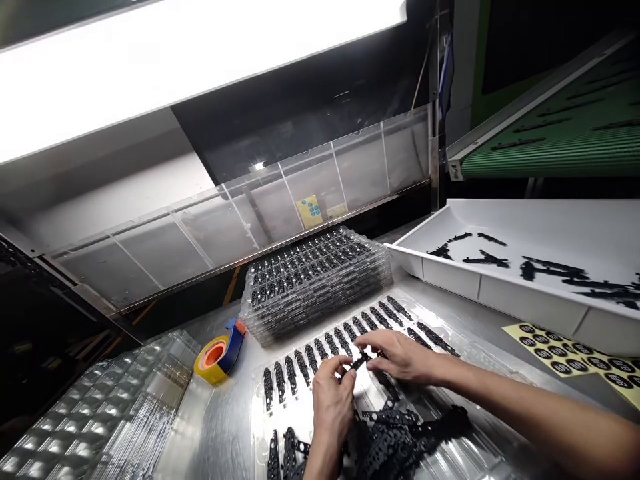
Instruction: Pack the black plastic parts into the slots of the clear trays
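Observation:
Near the middle of a clear plastic tray point(257, 427), my left hand point(333, 393) pinches a small black part point(359, 362) between thumb and fingers. My right hand point(395, 355) is at the other end of that part, its thumb and index finger curled around it. A row of black parts lies side by side in the tray's far slots, with two more point(437, 339) at the right. Below my hands is a loose pile of black parts point(395, 440), and several others lie at the tray's near left.
Behind the tray stands a stack of filled clear trays point(315, 293). A tape dispenser point(220, 353) and stacked clear trays point(100, 413) are at the left. At the right are a white bin point(450, 270) with black parts, sticker sheets point(555, 350) and a green conveyor point(550, 150).

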Action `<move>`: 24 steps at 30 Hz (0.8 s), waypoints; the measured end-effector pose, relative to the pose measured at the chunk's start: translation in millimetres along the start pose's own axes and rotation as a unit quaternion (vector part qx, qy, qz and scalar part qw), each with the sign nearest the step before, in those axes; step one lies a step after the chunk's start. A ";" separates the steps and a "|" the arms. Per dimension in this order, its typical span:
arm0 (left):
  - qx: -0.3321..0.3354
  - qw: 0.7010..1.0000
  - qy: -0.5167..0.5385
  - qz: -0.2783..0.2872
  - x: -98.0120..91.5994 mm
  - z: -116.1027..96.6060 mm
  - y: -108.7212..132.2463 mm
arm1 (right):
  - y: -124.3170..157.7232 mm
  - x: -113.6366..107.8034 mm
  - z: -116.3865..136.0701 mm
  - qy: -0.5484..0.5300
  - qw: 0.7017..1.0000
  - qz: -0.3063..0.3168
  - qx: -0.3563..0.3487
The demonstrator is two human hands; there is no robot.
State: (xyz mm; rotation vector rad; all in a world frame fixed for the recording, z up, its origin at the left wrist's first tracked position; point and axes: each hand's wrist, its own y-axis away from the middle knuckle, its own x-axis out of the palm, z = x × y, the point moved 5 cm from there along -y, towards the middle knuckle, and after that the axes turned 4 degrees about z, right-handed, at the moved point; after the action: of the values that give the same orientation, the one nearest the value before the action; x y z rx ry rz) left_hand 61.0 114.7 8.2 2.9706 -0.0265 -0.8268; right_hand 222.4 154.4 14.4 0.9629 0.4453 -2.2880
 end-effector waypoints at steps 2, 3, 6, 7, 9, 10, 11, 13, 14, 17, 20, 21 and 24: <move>0.011 1.000 0.017 0.019 1.9 -1.5 1.7 | -1.1 -1.7 3.3 -0.071 0.997 0.013 0.001; 0.014 0.999 0.021 0.027 1.4 -1.8 2.9 | -2.4 -3.4 3.9 -0.095 0.995 0.019 0.004; 0.009 0.999 0.018 0.026 -6.4 1.4 6.7 | -8.2 -14.8 1.1 -0.095 0.995 0.013 0.016; 0.004 1.000 0.016 0.015 -10.8 3.8 7.6 | -10.5 -18.9 -0.5 -0.090 0.996 0.014 0.021; -0.008 1.000 0.017 -0.015 -20.4 9.8 8.8 | -15.6 -23.8 -1.7 -0.072 0.996 0.033 0.028; -0.015 0.999 0.023 -0.029 -24.7 12.9 9.0 | -18.3 -23.8 -1.0 -0.061 0.997 0.048 0.030; -0.021 0.998 0.033 -0.040 -28.2 15.6 8.9 | -21.0 -21.9 0.6 -0.049 0.996 0.066 0.031; -0.027 0.996 0.061 -0.054 -33.1 19.5 7.9 | -26.1 -13.2 5.3 -0.020 0.995 0.097 0.032; -0.027 0.995 0.078 -0.058 -34.6 20.5 6.9 | -28.3 -7.6 7.8 -0.004 0.994 0.106 0.032; -0.022 0.989 0.126 -0.071 -36.3 21.2 2.7 | -32.2 8.1 11.9 0.044 0.994 0.096 0.027; -0.021 0.985 0.154 -0.078 -32.2 21.9 -4.1 | -29.5 17.7 10.1 0.076 0.995 0.068 0.008; -0.022 0.984 0.157 -0.079 -29.4 22.4 -6.9 | -27.0 19.8 8.8 0.081 0.995 0.064 -0.002; -0.025 0.987 0.145 -0.070 -18.0 23.2 -14.4 | -15.5 23.0 6.0 0.087 0.994 0.053 -0.023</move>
State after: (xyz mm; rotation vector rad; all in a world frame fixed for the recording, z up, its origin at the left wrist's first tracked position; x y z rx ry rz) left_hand 33.6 128.5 -3.2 3.0388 0.2148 -0.3890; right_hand 196.5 153.7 2.7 1.1405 0.5060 -2.0987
